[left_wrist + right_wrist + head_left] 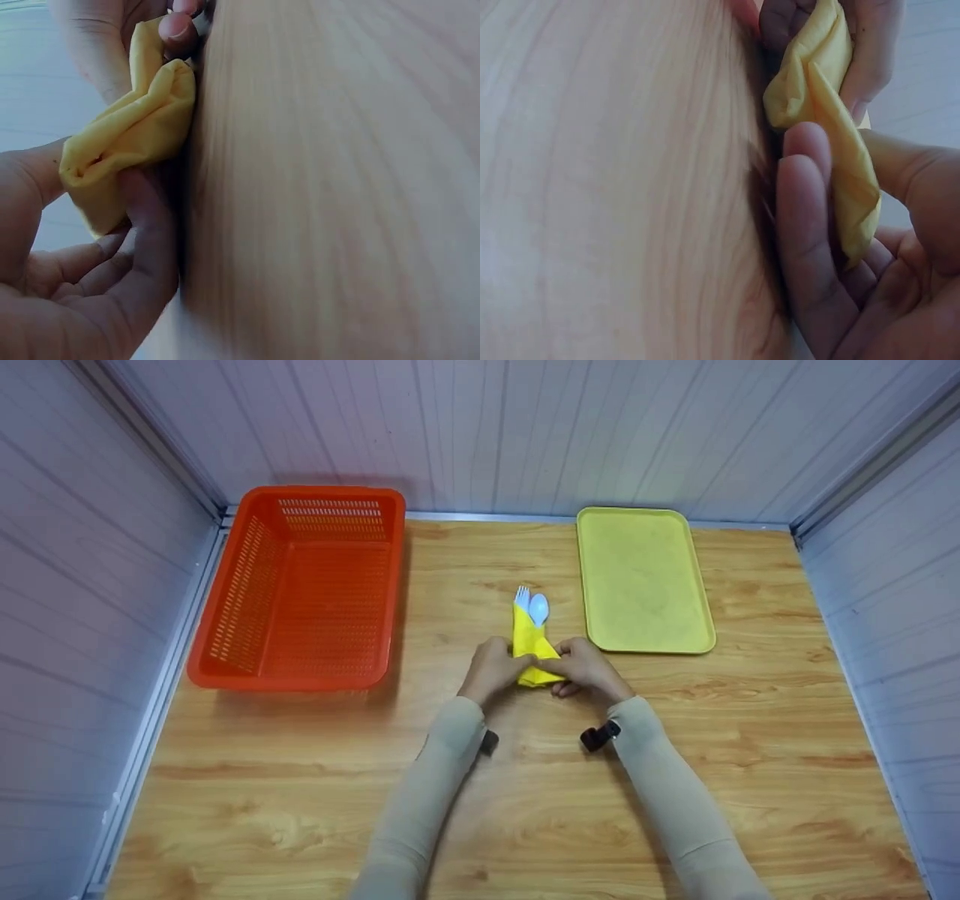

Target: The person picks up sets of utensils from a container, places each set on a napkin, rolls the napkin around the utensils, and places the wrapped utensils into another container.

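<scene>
A yellow napkin (pixel 528 639) is folded around a white fork (pixel 523 597) and a white spoon (pixel 539 607), whose heads stick out at the far end. My left hand (pixel 493 667) grips the napkin's left side, thumb on top and fingers beneath, as the left wrist view shows with the rolled napkin edge (pixel 124 142). On the other side my right hand (pixel 589 669) pinches a loose flap of the napkin (pixel 847 176) between thumb and fingers. Both thumbs lie close together over the bundle. The handles of the cutlery are hidden inside the cloth.
An orange-red plastic basket (pixel 390 585) with slotted walls stands at the back left of the wooden table (pixel 525 810). At the back right lies a yellow tray (pixel 646 577), its near left corner close to my right hand. Pale panel walls (pixel 480 435) enclose the table.
</scene>
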`<state>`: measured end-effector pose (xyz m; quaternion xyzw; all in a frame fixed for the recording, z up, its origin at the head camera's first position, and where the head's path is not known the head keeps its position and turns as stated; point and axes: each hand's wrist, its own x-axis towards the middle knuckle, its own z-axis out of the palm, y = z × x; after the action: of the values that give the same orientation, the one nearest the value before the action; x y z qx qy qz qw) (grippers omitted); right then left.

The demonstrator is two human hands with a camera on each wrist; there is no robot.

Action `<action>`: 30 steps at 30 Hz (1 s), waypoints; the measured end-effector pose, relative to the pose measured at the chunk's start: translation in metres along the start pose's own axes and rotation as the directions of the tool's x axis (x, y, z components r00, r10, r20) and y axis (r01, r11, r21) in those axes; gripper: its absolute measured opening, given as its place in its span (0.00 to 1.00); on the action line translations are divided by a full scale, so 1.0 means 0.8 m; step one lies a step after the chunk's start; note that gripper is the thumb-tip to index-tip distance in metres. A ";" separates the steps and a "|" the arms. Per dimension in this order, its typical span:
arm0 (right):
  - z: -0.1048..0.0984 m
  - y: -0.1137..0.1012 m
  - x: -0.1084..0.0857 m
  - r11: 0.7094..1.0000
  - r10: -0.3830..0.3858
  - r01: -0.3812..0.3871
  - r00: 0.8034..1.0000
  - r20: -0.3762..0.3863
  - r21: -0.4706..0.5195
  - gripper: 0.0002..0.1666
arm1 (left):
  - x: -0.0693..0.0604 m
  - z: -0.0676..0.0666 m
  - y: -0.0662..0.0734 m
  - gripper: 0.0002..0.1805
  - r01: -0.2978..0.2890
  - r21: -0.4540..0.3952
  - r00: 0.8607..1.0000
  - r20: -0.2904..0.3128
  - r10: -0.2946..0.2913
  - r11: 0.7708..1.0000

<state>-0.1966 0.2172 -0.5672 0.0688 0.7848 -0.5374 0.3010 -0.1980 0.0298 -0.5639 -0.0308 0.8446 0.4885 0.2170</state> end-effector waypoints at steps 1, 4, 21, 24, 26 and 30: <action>0.000 0.001 0.000 1.000 -0.001 0.001 1.000 0.000 0.010 0.19 | 0.000 0.000 0.000 0.13 -0.004 0.002 1.000 -0.002 0.004 1.000; 0.000 0.002 -0.001 0.999 0.001 -0.001 1.000 0.001 0.038 0.18 | -0.001 0.001 0.000 0.12 -0.024 0.006 1.000 -0.008 0.024 1.000; 0.005 -0.004 -0.042 0.975 -0.221 0.221 0.975 -0.031 0.018 0.22 | -0.041 -0.003 -0.009 0.17 -0.129 -0.323 0.992 -0.027 0.127 0.938; 0.007 -0.019 -0.062 0.964 -0.265 0.266 0.963 -0.058 0.021 0.19 | -0.057 -0.010 -0.003 0.17 -0.159 -0.415 0.987 -0.030 0.161 0.896; 0.008 -0.027 -0.075 0.955 -0.294 0.296 0.953 -0.070 0.026 0.18 | -0.069 -0.014 0.000 0.17 -0.176 -0.478 0.982 -0.028 0.186 0.860; 0.013 -0.032 -0.097 0.925 -0.375 0.378 0.923 -0.088 0.028 0.17 | -0.092 -0.021 0.003 0.17 -0.232 -0.565 0.965 -0.030 0.261 0.792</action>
<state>-0.1405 0.2141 -0.5064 -0.0548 0.7828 -0.5993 0.1584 -0.1375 0.0052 -0.5256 0.0288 0.6538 0.7404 0.1535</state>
